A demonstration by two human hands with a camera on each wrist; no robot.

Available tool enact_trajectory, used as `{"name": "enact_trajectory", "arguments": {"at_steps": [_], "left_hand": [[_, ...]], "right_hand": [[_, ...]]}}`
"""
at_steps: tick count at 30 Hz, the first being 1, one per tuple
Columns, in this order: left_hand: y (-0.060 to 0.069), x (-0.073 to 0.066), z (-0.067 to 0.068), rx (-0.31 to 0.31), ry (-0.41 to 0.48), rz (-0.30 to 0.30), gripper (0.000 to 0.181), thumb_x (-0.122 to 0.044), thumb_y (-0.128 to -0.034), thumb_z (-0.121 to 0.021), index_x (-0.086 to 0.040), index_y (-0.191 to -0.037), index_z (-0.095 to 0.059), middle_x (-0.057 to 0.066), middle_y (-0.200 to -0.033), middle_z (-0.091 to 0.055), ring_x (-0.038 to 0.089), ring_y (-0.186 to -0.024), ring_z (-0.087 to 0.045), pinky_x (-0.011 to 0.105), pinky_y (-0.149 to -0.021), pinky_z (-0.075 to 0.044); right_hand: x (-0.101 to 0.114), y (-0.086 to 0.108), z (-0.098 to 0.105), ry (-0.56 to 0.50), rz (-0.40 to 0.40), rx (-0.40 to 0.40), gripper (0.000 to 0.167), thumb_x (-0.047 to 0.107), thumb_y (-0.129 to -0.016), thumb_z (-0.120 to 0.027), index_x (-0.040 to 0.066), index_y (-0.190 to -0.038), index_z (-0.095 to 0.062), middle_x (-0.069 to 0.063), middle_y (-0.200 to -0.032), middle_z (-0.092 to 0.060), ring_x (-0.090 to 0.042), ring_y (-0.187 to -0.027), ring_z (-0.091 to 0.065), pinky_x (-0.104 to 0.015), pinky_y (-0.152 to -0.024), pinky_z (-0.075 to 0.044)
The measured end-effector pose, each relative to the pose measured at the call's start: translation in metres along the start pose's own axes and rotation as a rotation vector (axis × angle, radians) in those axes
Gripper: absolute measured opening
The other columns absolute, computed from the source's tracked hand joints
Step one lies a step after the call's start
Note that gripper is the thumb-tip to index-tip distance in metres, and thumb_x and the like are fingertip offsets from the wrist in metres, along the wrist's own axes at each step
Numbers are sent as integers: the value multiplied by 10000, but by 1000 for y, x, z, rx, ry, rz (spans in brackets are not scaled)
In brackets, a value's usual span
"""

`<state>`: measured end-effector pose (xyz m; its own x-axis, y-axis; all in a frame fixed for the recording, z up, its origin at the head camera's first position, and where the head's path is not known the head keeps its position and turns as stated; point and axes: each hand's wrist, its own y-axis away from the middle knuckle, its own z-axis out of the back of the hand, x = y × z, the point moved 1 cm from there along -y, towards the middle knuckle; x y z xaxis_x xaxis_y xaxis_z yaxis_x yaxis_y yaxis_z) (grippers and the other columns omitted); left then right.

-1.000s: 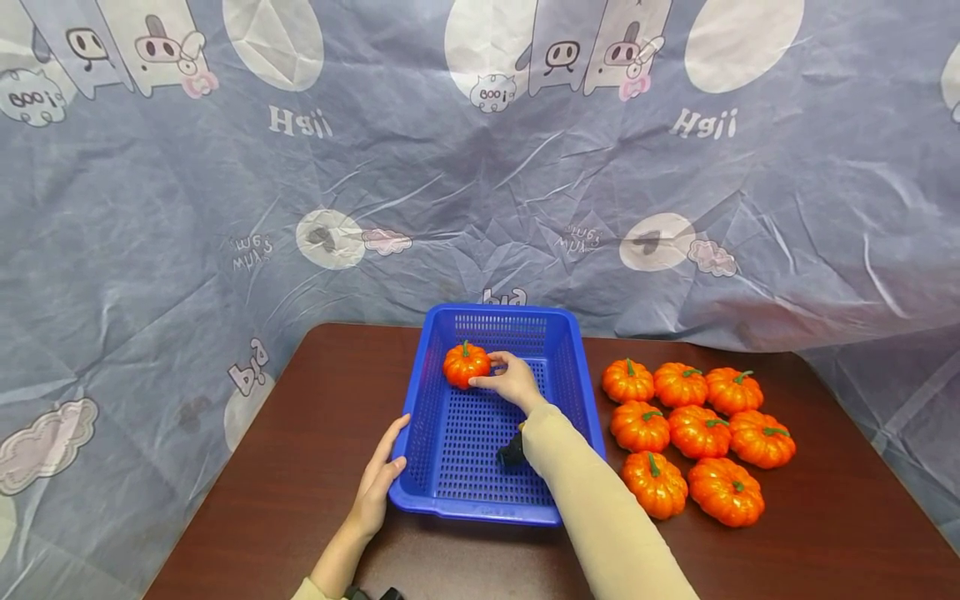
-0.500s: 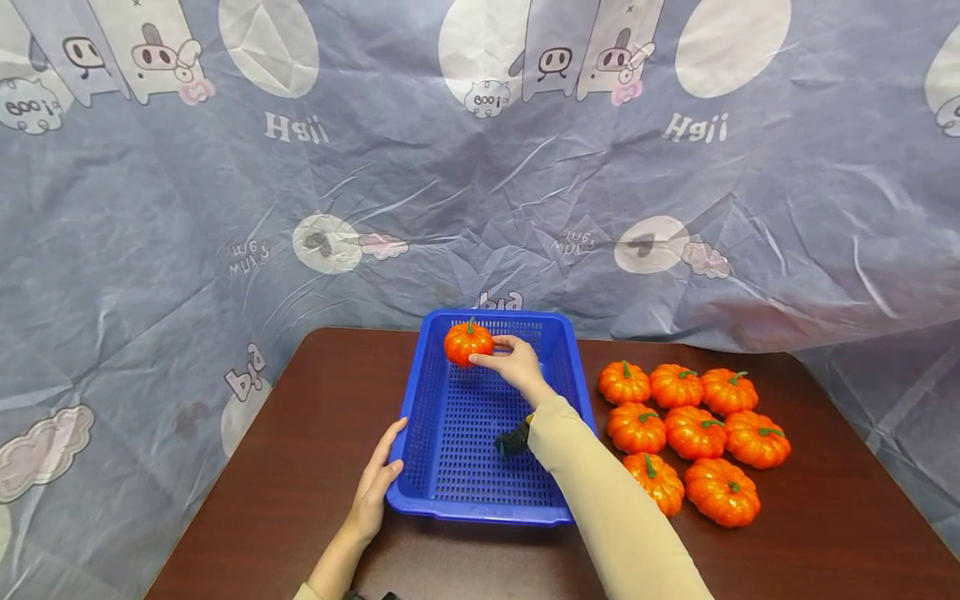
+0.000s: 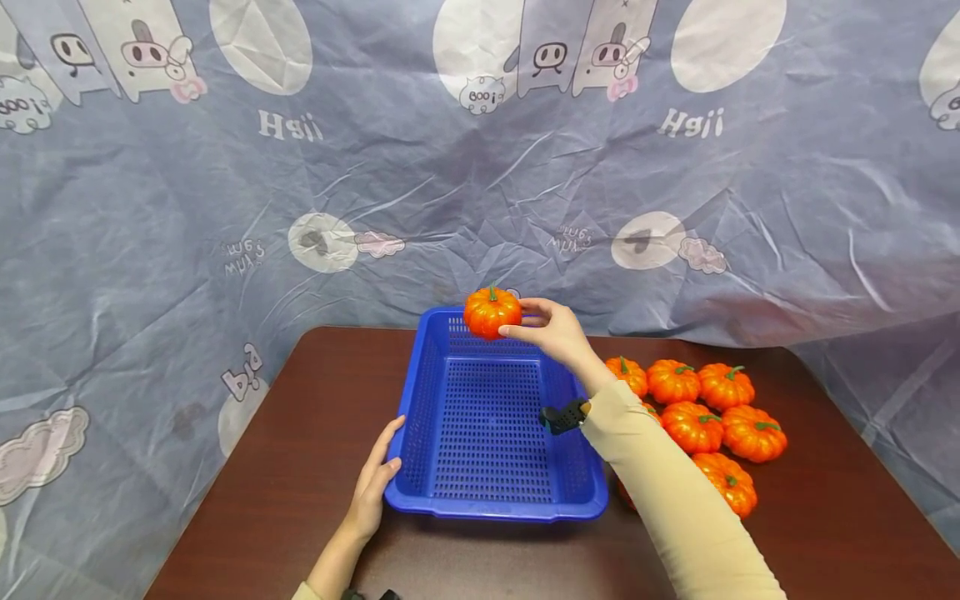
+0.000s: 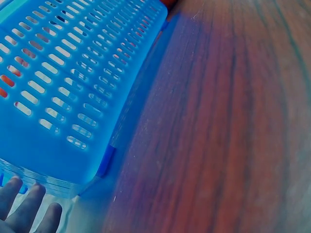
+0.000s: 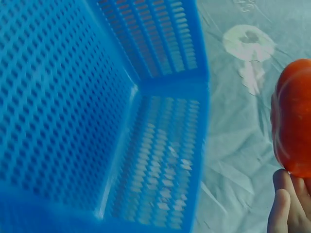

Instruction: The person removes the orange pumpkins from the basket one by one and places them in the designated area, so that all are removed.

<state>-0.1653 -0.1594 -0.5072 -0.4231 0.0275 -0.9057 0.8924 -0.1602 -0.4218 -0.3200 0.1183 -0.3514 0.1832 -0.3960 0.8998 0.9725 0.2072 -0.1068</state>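
High over the far end of the blue plastic basket (image 3: 491, 511), my right hand (image 3: 557, 332) pinches a small orange pumpkin (image 3: 491, 313) with a green stem between thumb and fingers. In the right wrist view the same pumpkin (image 5: 295, 121) shows at the right edge, with fingertips (image 5: 283, 206) against its lower end. My left hand (image 3: 367, 492) rests with fairly straight fingers against the basket's left side. Its fingers (image 4: 29, 206) also show at the lower left corner of the left wrist view, by the slotted basket wall (image 4: 63, 92).
Several more orange pumpkins (image 3: 723, 427) lie in rows on the dark brown table (image 3: 315, 400) right of the basket, some partly hidden by the right sleeve (image 3: 667, 492). A grey printed cloth (image 3: 450, 183) hangs behind the table. A black strapped device (image 3: 564, 417) is at the right wrist.
My right hand has lifted the pumpkin up from inside the basket, then moved it slightly right, above the far rim. The left hand stays at the basket's left side.
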Motion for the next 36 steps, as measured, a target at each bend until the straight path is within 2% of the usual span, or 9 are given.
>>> {"name": "enact_trajectory", "arguments": {"at_steps": [6, 11, 15, 19, 21, 24, 28, 36], "left_hand": [[0, -4, -2, -22, 3, 1, 547, -95, -924, -344, -66, -1465, -275, 228, -1415, -347, 288, -1176, -450, 308, -917, -413], [0, -4, -2, -24, 2, 6, 545, -95, -926, -340, -64, -1466, -270, 228, -1417, -345, 288, -1174, -451, 307, -915, -414], [0, -4, -2, -27, -11, 8, 545, -100, -926, -338, -75, -1467, -274, 219, -1438, -325, 281, -1186, -440, 296, -923, -404], [0, -4, -2, -20, -14, 11, 549, -105, -925, -336, -82, -1470, -269, 214, -1447, -312, 282, -1193, -430, 297, -928, -399], [1, -4, -3, -22, -20, 13, 551, -107, -923, -338, -86, -1470, -272, 205, -1454, -305, 276, -1204, -422, 291, -937, -389], [1, -4, -3, -24, -21, 15, 553, -108, -921, -336, -86, -1470, -271, 203, -1454, -305, 276, -1209, -417, 289, -942, -384], [1, -4, -3, -26, -24, 15, 554, -110, -921, -333, -84, -1470, -270, 196, -1463, -294, 266, -1222, -405, 277, -951, -372], [0, -4, -3, -25, -23, 9, 550, -101, -923, -331, -79, -1469, -271, 197, -1462, -294, 255, -1223, -406, 270, -954, -368]], "right_hand": [[5, 21, 36, 38, 38, -9, 663, 377, -731, -788, 86, -1280, -557, -129, -1177, -626, -237, -1073, -601, -408, -876, -472], [8, 43, 59, 30, 62, -52, 651, 364, -749, -777, 101, -1298, -548, -111, -1178, -631, -214, -1084, -595, -298, -845, -484], [5, 61, 75, 50, 61, -108, 665, 377, -762, -763, 115, -1326, -528, -117, -1189, -622, -246, -1093, -587, -227, -809, -478], [-2, 78, 88, 53, 78, -174, 642, 313, -785, -756, 78, -1333, -518, -143, -1192, -612, -205, -1021, -618, -181, -763, -485], [-7, 87, 95, 43, 85, -205, 630, 282, -789, -756, 59, -1327, -518, -112, -1147, -635, -130, -956, -634, -170, -746, -487], [-14, 100, 104, 26, 86, -250, 615, 250, -790, -758, 48, -1318, -516, 2, -1049, -662, -31, -870, -633, -160, -738, -488], [-25, 117, 116, 28, 75, -306, 623, 230, -791, -756, 40, -1326, -498, 117, -974, -655, -13, -847, -633, -139, -732, -481], [-52, 154, 131, 28, -19, -440, 592, 209, -784, -763, 127, -1321, -529, 178, -997, -624, 31, -843, -618, -120, -689, -477]]}}
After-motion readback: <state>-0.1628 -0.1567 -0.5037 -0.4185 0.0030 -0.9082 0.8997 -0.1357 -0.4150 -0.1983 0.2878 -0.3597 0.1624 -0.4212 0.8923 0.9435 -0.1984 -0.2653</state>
